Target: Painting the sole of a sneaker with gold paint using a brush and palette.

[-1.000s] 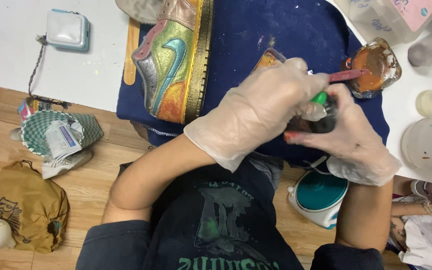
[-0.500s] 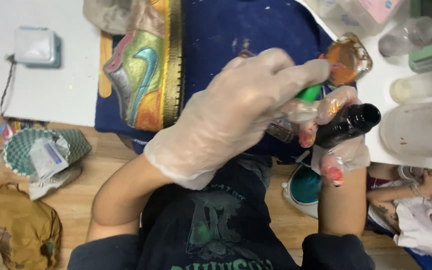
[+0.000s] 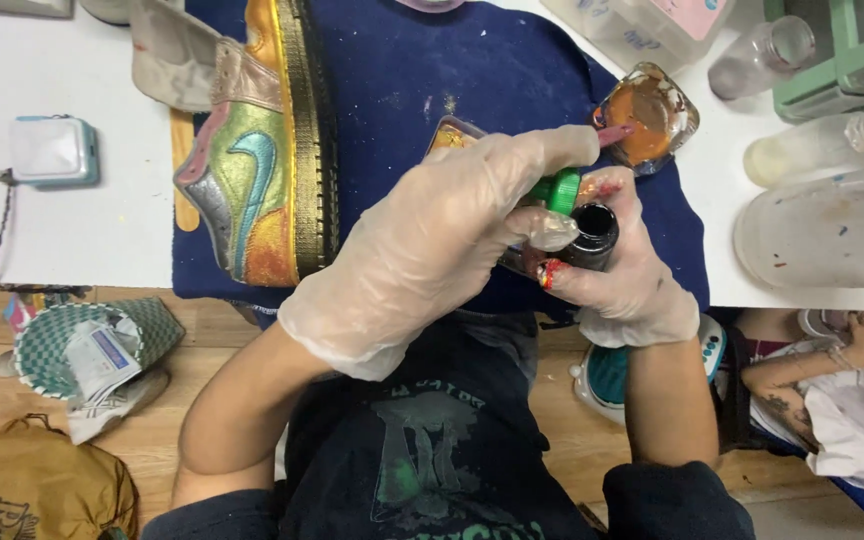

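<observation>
White tabletop, navy cloth [image 3: 472,90]. I saw my gloved right hand [image 3: 622,270] gripping an open dark bottle [image 3: 592,235], left hand [image 3: 432,250] pinching its green cap [image 3: 557,190]. Recapping looked next, needing careful alignment.

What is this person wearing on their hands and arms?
Both hands wear thin, translucent, loose and wrinkled disposable gloves ending at the wrists: left hand, right hand. The right glove's fingertips carry red and orange paint smears. The forearms are bare, and dark sleeves are pushed up near the elbows.
</observation>
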